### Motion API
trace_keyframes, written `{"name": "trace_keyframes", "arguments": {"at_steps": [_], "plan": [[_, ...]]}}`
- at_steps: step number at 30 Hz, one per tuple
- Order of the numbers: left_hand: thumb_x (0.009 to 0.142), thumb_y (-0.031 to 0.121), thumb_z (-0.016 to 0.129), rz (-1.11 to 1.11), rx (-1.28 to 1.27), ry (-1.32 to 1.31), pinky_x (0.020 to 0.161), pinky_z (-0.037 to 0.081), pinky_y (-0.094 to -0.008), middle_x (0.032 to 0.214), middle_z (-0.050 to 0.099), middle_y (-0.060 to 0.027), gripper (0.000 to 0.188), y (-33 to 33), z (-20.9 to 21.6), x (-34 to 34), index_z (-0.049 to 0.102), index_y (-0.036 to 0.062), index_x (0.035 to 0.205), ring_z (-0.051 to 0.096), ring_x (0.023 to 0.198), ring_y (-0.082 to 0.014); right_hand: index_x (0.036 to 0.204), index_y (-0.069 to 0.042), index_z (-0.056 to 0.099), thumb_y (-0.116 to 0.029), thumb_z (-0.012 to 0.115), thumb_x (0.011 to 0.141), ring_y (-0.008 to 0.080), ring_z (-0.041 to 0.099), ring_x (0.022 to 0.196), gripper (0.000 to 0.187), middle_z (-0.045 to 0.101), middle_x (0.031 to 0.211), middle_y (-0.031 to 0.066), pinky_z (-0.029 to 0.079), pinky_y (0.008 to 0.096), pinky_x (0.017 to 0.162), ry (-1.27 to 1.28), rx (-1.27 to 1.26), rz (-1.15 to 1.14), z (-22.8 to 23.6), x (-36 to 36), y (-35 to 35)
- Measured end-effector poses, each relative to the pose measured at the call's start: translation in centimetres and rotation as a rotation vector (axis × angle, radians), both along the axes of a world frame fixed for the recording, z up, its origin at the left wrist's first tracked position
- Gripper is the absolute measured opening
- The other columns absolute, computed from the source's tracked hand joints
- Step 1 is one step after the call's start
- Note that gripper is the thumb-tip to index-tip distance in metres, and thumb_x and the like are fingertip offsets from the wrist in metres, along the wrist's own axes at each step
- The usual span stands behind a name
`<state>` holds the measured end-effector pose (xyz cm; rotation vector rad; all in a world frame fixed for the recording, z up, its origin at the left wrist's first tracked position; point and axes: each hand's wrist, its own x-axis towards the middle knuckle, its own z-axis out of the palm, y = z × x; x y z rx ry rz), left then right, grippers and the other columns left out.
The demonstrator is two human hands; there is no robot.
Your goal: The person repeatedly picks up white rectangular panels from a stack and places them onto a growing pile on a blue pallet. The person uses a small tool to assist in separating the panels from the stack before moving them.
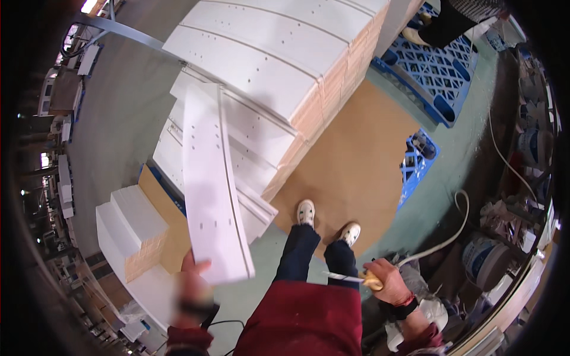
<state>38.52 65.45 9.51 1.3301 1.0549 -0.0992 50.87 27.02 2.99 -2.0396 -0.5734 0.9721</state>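
My left hand [193, 282], partly blurred, closes round the near end of a long white board [211, 178]. The board is tilted, with a groove along one side and small holes; its far end lies over a stack of similar white boards [255, 65]. In my right hand [389, 282] is a tool with a yellowish body [372, 280] and a thin, pale, straight tip pointing left. A pale hose [439, 243] runs up to this hand; whether it joins the tool is hidden.
Brown sheeting [350, 154] lies under my feet. Blue plastic pallets [445, 71] are at the upper right, with another person's leg [442, 29] beside them. A smaller stack of white blocks [139, 219] stands at left. Buckets [484, 261] and clutter line the right.
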Motion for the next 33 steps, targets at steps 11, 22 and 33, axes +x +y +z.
{"name": "trace_keyframes", "arguments": {"at_steps": [11,22,33], "plan": [[0.063,0.010,0.058,-0.465,-0.468,0.508,0.084,0.038,-0.0294,0.103,0.054,-0.0095,0.055,-9.2,11.9,-9.6,0.043,-0.0036,0.114,0.051,0.096,-0.0183,0.082,-0.004,0.053,-0.012,0.059,0.067,0.0322,0.055,0.067,0.018,0.054,0.070,0.0166,0.044,0.0358,0.059,-0.005,-0.025,0.249,3.5,0.4,-5.0],[0.072,0.010,0.056,-0.740,-0.577,0.408,0.088,0.035,-0.0290,0.106,0.052,-0.0109,0.052,-13.0,3.8,-4.0,0.038,-0.0039,0.118,0.049,0.099,-0.0181,0.085,-0.003,0.056,-0.017,0.058,0.071,0.0313,0.058,0.066,0.020,0.058,0.070,0.0174,0.046,0.0354,0.056,0.288,-0.088,0.063,3.4,-7.2,-12.3],[0.078,0.016,0.053,-0.367,-1.057,0.220,0.051,0.053,-0.0325,0.097,0.053,-0.0138,0.048,-18.3,-0.2,-1.4,0.034,-0.0028,0.118,0.059,0.076,-0.0205,0.079,-0.004,0.056,-0.005,0.063,0.065,0.0254,0.056,0.061,0.015,0.057,0.069,0.0095,0.044,0.0320,0.059,0.432,-0.054,-0.836,-4.7,-12.3,-21.0]]}}
